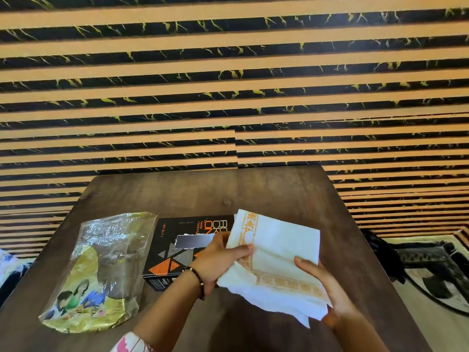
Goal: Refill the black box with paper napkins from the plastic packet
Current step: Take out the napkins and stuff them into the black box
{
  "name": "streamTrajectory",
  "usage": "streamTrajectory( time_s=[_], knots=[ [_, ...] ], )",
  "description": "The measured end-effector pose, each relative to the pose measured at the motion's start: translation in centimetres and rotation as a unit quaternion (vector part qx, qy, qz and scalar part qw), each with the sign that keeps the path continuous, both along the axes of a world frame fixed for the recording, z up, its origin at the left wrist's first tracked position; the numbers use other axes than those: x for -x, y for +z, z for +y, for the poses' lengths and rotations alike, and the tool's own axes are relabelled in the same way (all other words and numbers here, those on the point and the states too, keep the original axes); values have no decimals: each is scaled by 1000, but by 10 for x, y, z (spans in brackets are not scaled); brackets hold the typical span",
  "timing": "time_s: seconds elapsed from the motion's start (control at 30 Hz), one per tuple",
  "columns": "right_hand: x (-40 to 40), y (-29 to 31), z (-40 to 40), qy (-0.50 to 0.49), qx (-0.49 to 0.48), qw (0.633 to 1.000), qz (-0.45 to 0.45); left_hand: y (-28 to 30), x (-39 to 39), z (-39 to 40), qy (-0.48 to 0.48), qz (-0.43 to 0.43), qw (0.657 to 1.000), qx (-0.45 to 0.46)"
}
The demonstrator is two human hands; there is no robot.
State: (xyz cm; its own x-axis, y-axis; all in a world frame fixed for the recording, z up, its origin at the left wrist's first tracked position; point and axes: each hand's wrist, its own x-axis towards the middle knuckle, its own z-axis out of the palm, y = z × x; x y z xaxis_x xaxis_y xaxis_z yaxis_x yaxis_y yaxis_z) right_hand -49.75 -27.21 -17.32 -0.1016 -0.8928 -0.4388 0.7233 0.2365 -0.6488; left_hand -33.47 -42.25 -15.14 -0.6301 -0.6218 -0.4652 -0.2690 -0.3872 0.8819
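White paper napkins (274,260), lower centre-right of the frame, run lengthwise toward the upper left, gripped by left hand (215,262) and right hand (324,283) fingers, hiding the black box's (175,250) right end; plastic packet (101,273) lies lower left.

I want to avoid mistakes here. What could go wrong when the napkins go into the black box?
1. The napkin stack is held by both hands, left hand and right hand, and its lower sheets fan out loosely; some may slip onto the table.
2. The slot in the black box looks narrower than the stack, so sheets may crumple or tear.
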Motion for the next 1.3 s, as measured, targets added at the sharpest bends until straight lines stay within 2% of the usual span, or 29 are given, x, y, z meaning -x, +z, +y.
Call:
streamTrajectory(
  time_s=[0.1, 0.4, 0.47, 0.5, 0.53, 0.57, 0.63, 0.73, 0.8, 0.87, 0.93, 1.03, 1.13, 1.2, 1.3],
  knots=[
    [6, 1, 3, 5, -18, 999, -44, 4, 1, 6, -80, -24, 996, 23],
    [22, 1, 11, -6, 2, 1000, -12, 6, -9, 4, -157, -27, 985, 61],
    [27, -3, 10, -40, 15, 999, 6, 8, -8, 3, -123, 0, 990, 66],
    [30, -2, 10, -60, 28, 998, 11, 9, -5, 1, -82, 5, 992, 93],
    [34, -2, 10, -81, 40, 996, 13, 9, -2, -2, -36, -8, 987, 159],
    [36, -2, 11, -94, 42, 994, 22, 6, 0, -8, -3, -44, 966, 254],
    [41, -4, 16, -108, 43, 993, 38, -7, 1, -20, 4, -135, 902, 411],
    [51, -13, 24, -100, 35, 987, 122, -34, 4, -26, -127, -321, 806, 481],
    [57, -23, 29, -137, -12, 985, 101, -47, 2, -22, -192, -369, 754, 508],
    [61, -40, 34, -150, -53, 978, 136, -53, -4, -21, -217, -339, 745, 532],
    [63, -44, 32, -97, -95, 977, 162, -56, -12, -20, -233, -303, 735, 560],
    [69, -48, 28, 3, -172, 979, 110, -63, -23, -12, -221, -288, 712, 601],
    [68, -45, 17, 95, -223, 964, 109, -69, -26, -7, -215, -295, 684, 632],
    [68, -44, 12, 131, -224, 959, 114, -67, -24, -7, -219, -301, 687, 624],
    [70, -39, 2, 131, -226, 954, 149, -64, -21, -9, -234, -313, 693, 606]
  ],
)
